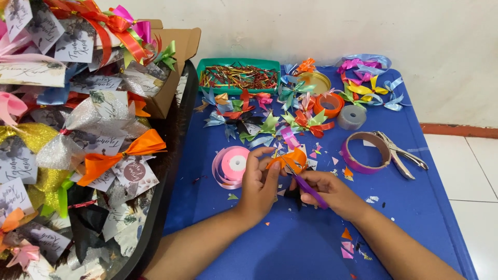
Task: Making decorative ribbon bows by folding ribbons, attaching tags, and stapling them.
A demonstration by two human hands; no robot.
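At the near middle of the blue counter, your left hand pinched an orange ribbon; your right hand gripped purple-handled scissors against it.

Orange ribbon, purple-handled scissors, pink ribbon roll, blue table, green tray.

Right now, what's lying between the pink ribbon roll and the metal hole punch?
In the head view, the left hand holding an orange ribbon bow sits between the pink ribbon roll and hole punch, plus a purple-edged tape ring.
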